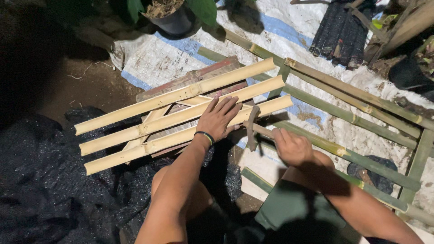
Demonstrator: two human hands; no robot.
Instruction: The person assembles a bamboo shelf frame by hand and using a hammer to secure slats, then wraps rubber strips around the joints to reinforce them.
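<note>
Far left: dark black mesh netting [40,180] covers the ground, beside bare brown soil [90,86].

Left of centre: three pale yellow split-bamboo slats [149,129] lie side by side, running diagonally from lower left to upper right. They rest across a reddish-brown wooden board [190,79] and a short pale bamboo cross-piece [149,118] beneath them.

Centre: the left hand [219,118] lies flat, palm down, fingers spread open, pressing on the lower two slats near their right ends. A dark band [205,135] circles the wrist.

Right of centre: the right hand [291,147] is closed in a fist around the handle of a wooden-handled hammer [251,126]. The hammer head sits just beside the left hand, close to the lowest slat's right end; contact with the slat cannot be told.

Right: long green bamboo poles [352,118] lie across a white woven sheet with blue stripes [289,31]. A black plastic pot [174,20] with a green plant stands at top centre.
</note>
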